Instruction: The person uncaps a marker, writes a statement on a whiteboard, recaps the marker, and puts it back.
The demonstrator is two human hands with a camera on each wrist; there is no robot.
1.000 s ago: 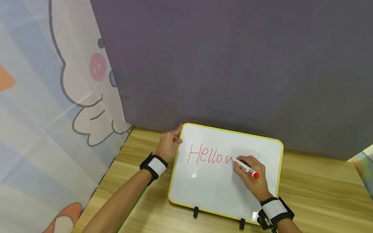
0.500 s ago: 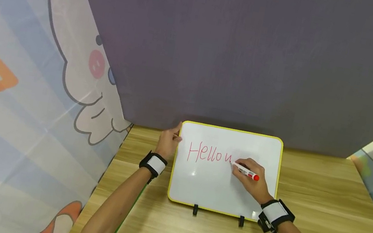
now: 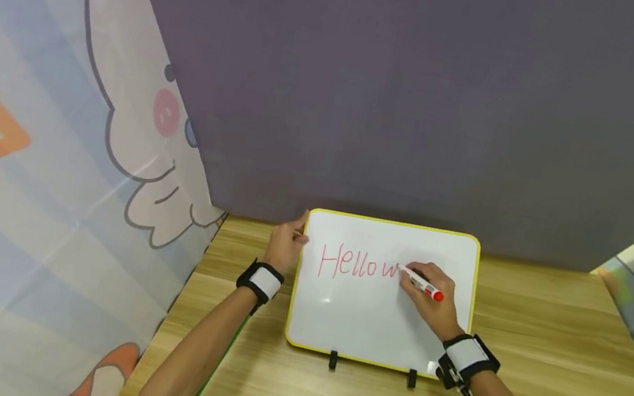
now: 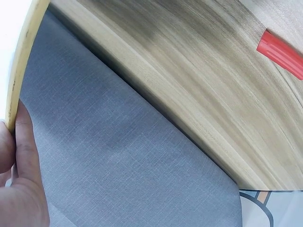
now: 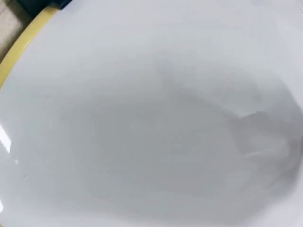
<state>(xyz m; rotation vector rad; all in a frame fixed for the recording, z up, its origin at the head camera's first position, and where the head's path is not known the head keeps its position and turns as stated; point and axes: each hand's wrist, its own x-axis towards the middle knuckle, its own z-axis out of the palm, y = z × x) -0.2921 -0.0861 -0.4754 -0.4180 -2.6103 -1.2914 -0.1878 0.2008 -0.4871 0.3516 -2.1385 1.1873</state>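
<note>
Since before, right hand [image 3: 433, 296] with marker [image 3: 424, 287] finished "w" on whiteboard [image 3: 365, 320].

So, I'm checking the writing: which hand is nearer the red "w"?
Right. The right hand holds the marker, tip at the "w"; the left hand grips the whiteboard left edge.

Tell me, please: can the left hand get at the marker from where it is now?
Probably not at once. The left hand holds the left edge of the whiteboard, and the marker is gripped in the right hand further right. Nothing lies between them, but the right hand must release it.
</note>
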